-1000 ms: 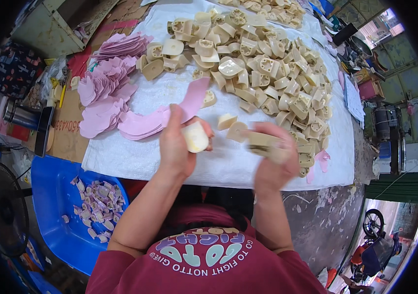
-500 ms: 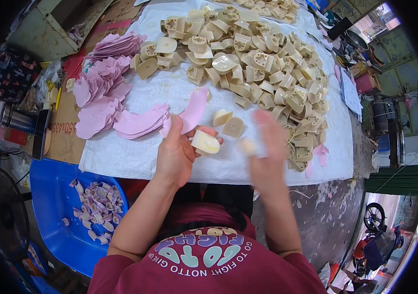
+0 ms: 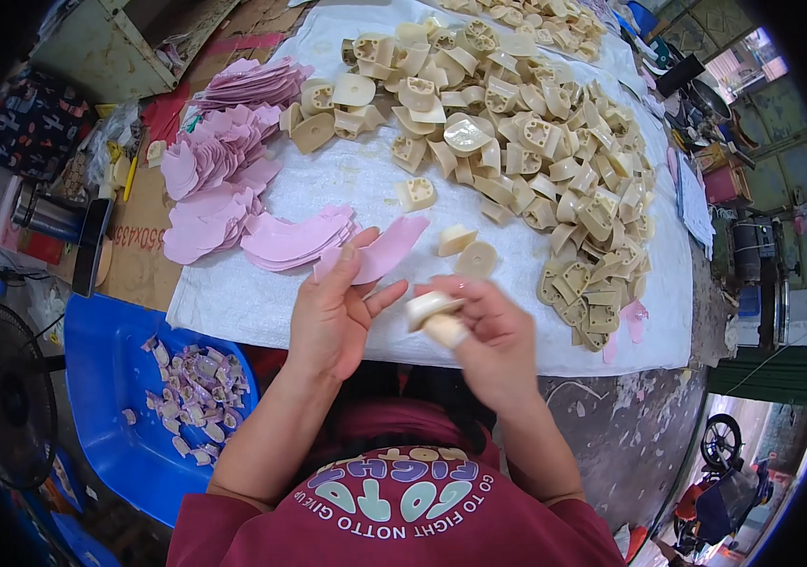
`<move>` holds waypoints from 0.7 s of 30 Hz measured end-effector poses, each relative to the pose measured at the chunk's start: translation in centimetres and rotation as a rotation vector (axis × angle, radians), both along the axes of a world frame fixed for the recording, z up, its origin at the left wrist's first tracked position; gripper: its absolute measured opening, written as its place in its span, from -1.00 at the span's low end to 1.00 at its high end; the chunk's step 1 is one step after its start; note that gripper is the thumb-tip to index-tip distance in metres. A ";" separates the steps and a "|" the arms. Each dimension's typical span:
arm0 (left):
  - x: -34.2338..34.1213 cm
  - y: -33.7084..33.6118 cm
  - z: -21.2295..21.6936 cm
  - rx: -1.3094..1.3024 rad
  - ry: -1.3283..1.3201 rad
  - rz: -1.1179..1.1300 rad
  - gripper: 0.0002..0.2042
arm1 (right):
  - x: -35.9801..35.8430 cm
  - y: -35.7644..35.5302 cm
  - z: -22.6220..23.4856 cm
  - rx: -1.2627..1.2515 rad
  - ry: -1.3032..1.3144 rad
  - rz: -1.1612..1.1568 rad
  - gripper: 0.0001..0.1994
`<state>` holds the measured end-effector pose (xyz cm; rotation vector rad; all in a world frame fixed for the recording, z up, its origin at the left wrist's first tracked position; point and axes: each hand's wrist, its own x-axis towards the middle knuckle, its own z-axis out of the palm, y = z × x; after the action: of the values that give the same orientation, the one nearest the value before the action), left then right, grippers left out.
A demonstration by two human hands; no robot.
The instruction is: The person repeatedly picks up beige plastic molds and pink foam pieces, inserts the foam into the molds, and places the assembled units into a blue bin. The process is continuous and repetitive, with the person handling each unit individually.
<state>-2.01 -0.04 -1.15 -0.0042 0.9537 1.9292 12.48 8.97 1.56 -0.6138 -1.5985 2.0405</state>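
Observation:
My left hand [image 3: 329,326] pinches a curved pink cover piece [image 3: 390,249] by its end under the thumb, its other fingers spread apart. A cream shoe heel [image 3: 428,308] is gripped by my right hand [image 3: 500,348], just right of the left fingertips. The right thumb's tip carries a pale covering [image 3: 447,331], perhaps a finger cot. Beyond the hands, two loose heels [image 3: 476,259] lie close together on the white sheet, and a single heel [image 3: 416,195] rests farther off. To the left of the held piece is a fanned stack of pink pieces [image 3: 297,238].
A large heap of cream heels [image 3: 517,118] covers the far middle and right of the white sheet [image 3: 261,307]. More pink stacks [image 3: 214,156] line its left side. Below the table's left edge stands a blue tub [image 3: 105,416] containing pink-and-cream pieces. A fan [image 3: 6,406] is at far left.
The cream heel has passed from my left hand to my right, which came in from the right. My left hand keeps the pink piece. The view has shifted slightly.

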 end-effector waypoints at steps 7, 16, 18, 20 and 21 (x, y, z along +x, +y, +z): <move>1.6 -0.2 1.1 0.010 -0.001 0.001 -0.66 | -0.4 0.4 0.2 0.813 0.055 -0.132 -0.68; 2.7 -0.7 3.3 0.146 0.072 -0.119 -0.56 | -0.2 0.4 1.2 1.083 0.068 -0.178 -0.67; 2.8 -0.6 3.3 0.153 0.084 -0.145 -0.55 | 0.0 0.5 1.2 1.077 0.070 -0.190 -0.67; 2.6 -0.8 3.5 0.161 0.079 -0.158 -0.54 | -0.1 0.3 1.2 1.077 0.074 -0.195 -0.67; 2.5 -0.9 3.4 0.171 0.082 -0.162 -0.53 | -0.1 0.3 1.2 1.082 0.073 -0.197 -0.67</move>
<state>0.53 -0.93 2.26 0.2458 0.8132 1.8654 12.42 9.24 2.78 -0.2472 -2.1438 0.8070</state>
